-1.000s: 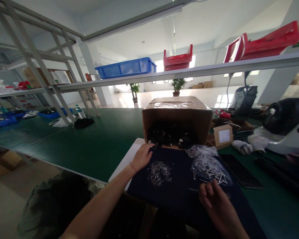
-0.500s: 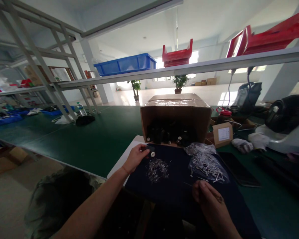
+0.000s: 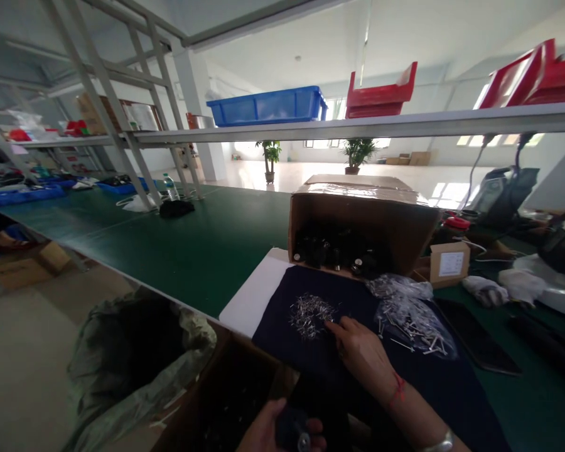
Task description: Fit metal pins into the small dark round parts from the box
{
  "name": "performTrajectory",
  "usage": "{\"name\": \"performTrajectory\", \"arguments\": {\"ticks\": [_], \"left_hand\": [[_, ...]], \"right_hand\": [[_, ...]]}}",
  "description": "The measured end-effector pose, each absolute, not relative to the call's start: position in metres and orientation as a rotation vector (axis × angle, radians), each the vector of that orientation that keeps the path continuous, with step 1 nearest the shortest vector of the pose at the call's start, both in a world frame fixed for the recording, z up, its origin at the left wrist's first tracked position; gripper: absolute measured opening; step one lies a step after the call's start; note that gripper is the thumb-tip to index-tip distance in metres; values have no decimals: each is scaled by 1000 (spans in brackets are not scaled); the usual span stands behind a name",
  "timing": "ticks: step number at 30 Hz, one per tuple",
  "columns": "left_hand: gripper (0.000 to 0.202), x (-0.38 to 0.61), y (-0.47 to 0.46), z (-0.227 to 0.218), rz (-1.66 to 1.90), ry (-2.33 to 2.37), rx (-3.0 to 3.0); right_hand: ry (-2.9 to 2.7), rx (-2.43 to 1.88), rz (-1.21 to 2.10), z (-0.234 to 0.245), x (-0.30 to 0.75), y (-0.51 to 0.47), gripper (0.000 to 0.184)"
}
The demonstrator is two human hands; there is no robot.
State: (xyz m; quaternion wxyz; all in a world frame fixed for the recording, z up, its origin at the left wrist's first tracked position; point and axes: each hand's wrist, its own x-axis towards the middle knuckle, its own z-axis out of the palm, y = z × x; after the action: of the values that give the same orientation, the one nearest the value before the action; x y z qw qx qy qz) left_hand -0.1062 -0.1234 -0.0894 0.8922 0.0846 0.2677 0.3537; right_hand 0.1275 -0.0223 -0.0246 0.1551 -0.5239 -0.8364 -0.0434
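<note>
My left hand (image 3: 282, 430), low at the bottom edge, is closed around a dark part (image 3: 292, 425) with a round silver end. Over the dark blue cloth (image 3: 282, 326), my right hand (image 3: 360, 351) reaches in from the right, a red string round its wrist. Its fingertips are together at the right edge of a loose pile of small thin metal pins (image 3: 308, 317); whether a pin is between them I cannot make out. To the right, a clear plastic bag (image 3: 405, 301) holds longer metal screws or bolts, with a few lying outside it.
Behind the cloth, an open cardboard box (image 3: 362, 188) lies on its side with dark parts inside. A phone-like black slab (image 3: 480, 339) and gloves (image 3: 484, 290) lie right. Below left stands a sack-lined bin (image 3: 136, 351). A shelf (image 3: 273, 135) crosses above.
My left hand has come down from the far left of the cloth to the bottom edge with the dark part. My right hand has moved left and forward to the pins. The view has shifted.
</note>
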Motion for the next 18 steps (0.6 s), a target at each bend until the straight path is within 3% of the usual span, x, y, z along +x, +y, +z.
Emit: {"name": "performTrajectory", "arguments": {"ticks": [6, 12, 18], "left_hand": [[51, -105, -122, -76, 707, 450, 111], [55, -97, -126, -75, 749, 450, 122], [40, -98, -121, -71, 930, 537, 97]], "right_hand": [[-2367, -1415, 50, -22, 144, -41, 37], [-2357, -1387, 5, -22, 143, -42, 24], [-2401, -1308, -13, -15, 128, -39, 17]]}}
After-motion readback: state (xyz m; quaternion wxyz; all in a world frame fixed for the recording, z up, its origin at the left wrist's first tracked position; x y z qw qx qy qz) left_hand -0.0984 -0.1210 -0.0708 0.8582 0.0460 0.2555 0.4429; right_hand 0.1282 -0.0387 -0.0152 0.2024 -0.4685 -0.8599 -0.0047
